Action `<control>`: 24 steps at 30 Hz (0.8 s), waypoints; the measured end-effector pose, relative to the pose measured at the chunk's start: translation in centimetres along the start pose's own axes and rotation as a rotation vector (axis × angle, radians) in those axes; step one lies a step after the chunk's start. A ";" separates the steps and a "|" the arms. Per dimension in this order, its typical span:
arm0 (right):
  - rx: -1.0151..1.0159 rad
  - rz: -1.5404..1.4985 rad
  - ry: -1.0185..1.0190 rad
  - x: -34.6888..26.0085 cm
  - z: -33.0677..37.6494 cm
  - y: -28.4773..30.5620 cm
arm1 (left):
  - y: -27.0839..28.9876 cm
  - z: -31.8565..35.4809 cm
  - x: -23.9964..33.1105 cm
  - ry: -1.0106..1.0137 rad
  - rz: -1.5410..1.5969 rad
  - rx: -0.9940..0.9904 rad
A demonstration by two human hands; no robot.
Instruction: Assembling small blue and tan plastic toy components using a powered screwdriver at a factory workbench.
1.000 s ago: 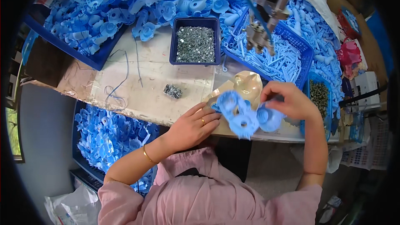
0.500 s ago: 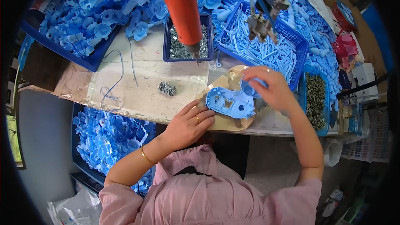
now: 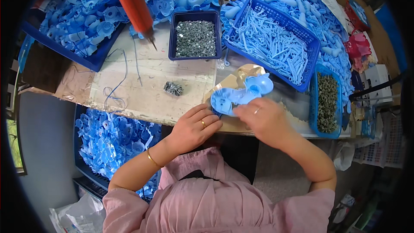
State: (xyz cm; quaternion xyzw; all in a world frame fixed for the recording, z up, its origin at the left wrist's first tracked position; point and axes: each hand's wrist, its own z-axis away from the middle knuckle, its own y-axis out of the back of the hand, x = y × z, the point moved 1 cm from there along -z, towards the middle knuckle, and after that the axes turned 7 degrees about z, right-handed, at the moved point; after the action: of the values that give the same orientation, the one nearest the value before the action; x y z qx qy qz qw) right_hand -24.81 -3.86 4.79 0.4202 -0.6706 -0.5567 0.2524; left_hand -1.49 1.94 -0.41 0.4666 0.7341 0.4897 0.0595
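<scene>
A blue plastic housing (image 3: 240, 96) with rounded, cup-like hollows lies on a tan moulded holder (image 3: 235, 80) near the table's front edge. My left hand (image 3: 196, 125) is at the housing's near left edge, its fingers closed against it. The left thumb and the underside of that grip are hidden. At the near right side, my right hand (image 3: 267, 120) has its fingers bent down onto the housing's edge. Motion blurs the right fingertips a little. Above and to the left hangs an orange power screwdriver (image 3: 133, 6), its bit pointing down, apart from both hands.
Behind the holder stand a dark blue tray of small screws (image 3: 171, 39) and a blue basket (image 3: 308, 75) of thin blue parts. A turquoise tub (image 3: 314, 112) of small metal pieces is at right. A screw cluster (image 3: 173, 88) lies left. Blue parts (image 3: 116, 142) fill a lower crate.
My right hand has come down and toward me, from the upper right part to the near edge. A cupped blue piece now covers the flat shell. The screwdriver has swung left.
</scene>
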 end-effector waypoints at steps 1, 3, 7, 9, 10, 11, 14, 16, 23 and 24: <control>-0.003 -0.001 0.001 0.3 -0.3 0.6 | 0.0 0.1 0.0 -0.012 -0.009 0.004; 0.156 -0.145 -0.148 1.6 -1.1 2.6 | 0.1 0.2 0.1 -0.001 -0.007 0.026; 0.164 -0.166 -0.179 2.1 -1.1 2.9 | 0.2 0.2 0.2 0.003 -0.005 0.047; 0.180 -0.033 -0.053 1.0 -0.9 1.4 | 0.2 0.0 0.1 0.006 0.013 0.048; 0.179 -0.032 -0.057 0.7 -0.4 0.6 | 0.1 -0.1 0.2 0.012 0.027 0.047; 0.140 -0.015 -0.030 0.4 0.2 -0.3 | 0.0 -0.1 0.2 0.010 0.030 0.046; 0.030 -0.096 0.029 -0.1 1.2 -1.2 | -0.1 -0.1 0.1 0.003 0.050 0.049; 0.114 -0.150 0.000 0.1 1.0 -0.6 | -0.1 0.0 0.2 0.010 0.062 0.051; 0.243 -0.364 -0.226 2.3 -0.7 1.5 | -1.9 -2.3 1.6 0.026 0.018 0.001; 0.258 -0.340 -0.197 2.3 -0.8 1.3 | -2.6 -3.2 2.1 0.032 0.015 0.003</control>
State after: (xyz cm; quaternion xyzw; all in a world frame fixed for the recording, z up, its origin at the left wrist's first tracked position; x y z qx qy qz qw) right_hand -25.73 -6.17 5.97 0.4996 -0.6770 -0.5394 0.0326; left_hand -6.01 1.19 0.04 0.4644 0.7322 0.4962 0.0434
